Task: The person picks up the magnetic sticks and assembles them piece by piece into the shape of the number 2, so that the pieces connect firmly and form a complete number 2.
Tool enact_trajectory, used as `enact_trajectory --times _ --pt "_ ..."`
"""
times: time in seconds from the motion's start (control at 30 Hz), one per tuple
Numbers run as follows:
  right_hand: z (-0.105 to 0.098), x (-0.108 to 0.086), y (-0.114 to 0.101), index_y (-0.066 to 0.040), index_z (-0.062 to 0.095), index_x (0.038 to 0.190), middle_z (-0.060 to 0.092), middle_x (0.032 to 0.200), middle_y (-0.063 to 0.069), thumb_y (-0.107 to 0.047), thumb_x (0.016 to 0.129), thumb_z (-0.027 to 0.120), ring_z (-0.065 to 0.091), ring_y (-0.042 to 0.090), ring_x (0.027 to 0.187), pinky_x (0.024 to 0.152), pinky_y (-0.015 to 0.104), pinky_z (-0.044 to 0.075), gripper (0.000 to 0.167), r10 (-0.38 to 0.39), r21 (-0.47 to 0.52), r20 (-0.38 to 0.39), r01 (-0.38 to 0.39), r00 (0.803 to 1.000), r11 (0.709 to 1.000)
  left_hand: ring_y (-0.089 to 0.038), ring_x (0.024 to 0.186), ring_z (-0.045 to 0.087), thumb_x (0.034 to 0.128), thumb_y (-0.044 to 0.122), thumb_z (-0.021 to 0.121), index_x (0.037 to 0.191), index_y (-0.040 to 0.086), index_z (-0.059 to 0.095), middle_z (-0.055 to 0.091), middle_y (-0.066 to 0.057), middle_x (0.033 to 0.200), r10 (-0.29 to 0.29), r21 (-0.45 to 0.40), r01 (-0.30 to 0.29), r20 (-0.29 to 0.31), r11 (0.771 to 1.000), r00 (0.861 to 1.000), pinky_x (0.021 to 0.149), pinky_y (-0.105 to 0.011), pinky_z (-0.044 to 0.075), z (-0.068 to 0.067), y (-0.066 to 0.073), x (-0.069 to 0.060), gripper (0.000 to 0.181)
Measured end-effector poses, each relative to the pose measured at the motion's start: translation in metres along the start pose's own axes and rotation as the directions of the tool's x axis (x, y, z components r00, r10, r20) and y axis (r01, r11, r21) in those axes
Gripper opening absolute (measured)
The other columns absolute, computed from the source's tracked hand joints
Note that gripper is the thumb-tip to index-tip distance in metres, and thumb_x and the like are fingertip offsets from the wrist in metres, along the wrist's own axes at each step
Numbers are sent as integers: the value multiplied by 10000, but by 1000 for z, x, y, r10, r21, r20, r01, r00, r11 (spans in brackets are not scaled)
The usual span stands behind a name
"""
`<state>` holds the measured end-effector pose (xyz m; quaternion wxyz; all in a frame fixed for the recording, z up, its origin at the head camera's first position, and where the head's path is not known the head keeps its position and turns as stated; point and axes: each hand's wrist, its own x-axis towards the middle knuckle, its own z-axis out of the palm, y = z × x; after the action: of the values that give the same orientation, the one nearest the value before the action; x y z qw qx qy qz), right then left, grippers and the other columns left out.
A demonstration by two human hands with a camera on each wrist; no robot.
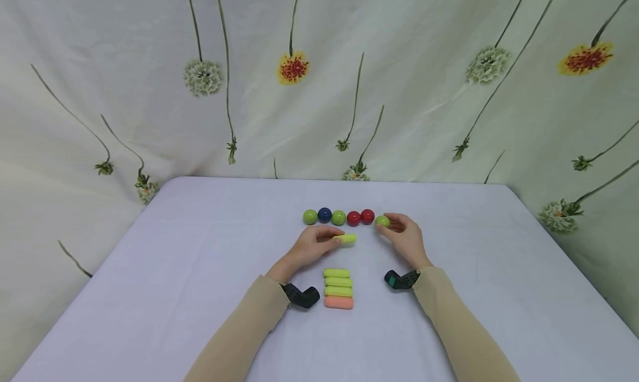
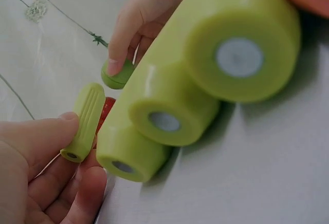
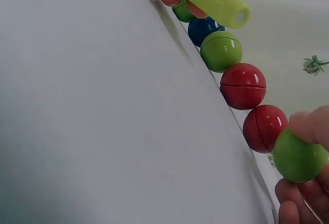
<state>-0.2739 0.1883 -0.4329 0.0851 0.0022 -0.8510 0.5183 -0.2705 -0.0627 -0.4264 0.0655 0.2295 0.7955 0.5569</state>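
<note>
My left hand (image 1: 313, 245) pinches a yellow-green stick (image 1: 348, 238) between thumb and fingers, just in front of a row of balls. At the row's right end my right hand (image 1: 405, 239) grips a green ball (image 1: 383, 221) by its sides. The row beside it holds a green ball (image 1: 310, 217), a blue ball (image 1: 324, 214), another green ball (image 1: 338, 218) and two red balls (image 1: 353, 218). In the right wrist view the held ball (image 3: 299, 156) appears close to the nearer red ball (image 3: 265, 128); whether they touch I cannot tell.
Nearer the front, between the forearms, several yellow-green sticks (image 1: 338, 282) and one salmon-pink stick (image 1: 339, 302) lie stacked side by side on the white table (image 1: 199, 293). Behind the table's far edge hangs a flower-patterned cloth (image 1: 409, 93).
</note>
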Motion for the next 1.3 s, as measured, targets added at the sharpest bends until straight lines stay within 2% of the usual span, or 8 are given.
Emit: enact_trajectory --times 0.2,0.43,0.83,1.03,1.3 --pt "-1 -2 -1 -101 581 1218 580 1181 87 -347 820 728 562 245 1046 909 382 463 491 -38 28 82 36 996 999 -129 753 545 890 167 652 1126 31 662 636 -72 1030 -6 -11 6 -19 1000 1000 615 -234 481 0 -2 1 272" --pt "-1 -3 -4 -154 605 1195 587 1175 57 -371 797 746 577 232 975 847 378 474 475 -71 38 145 66 987 997 -141 740 544 893 160 650 1130 48 664 643 -51 1017 0 -12 0 -24 1000 1000 616 -235 476 0 -4 1 262" --pt "0 -3 -5 -98 606 1181 623 1116 68 -318 812 739 595 206 923 804 313 482 450 -92 18 261 91 961 996 -132 736 539 887 158 659 1113 52 677 641 -45 1002 -15 1 16 -43 1000 999 601 -224 471 1 -2 1 251" --pt "0 -4 -5 -77 619 1160 639 1096 75 -260 813 741 615 193 911 787 294 494 411 -112 43 296 104 948 994 -147 767 541 882 163 664 1112 62 682 642 -43 1003 -32 9 33 -39 999 999 618 -225 470 2 0 1 252" --pt "1 -3 -4 -55 627 1142 649 1069 80 -250 813 744 619 178 910 792 265 502 400 -109 49 319 98 942 994 -149 770 541 881 170 666 1112 58 681 637 -43 1001 -33 4 33 -35 999 999 626 -232 472 1 1 0 258"
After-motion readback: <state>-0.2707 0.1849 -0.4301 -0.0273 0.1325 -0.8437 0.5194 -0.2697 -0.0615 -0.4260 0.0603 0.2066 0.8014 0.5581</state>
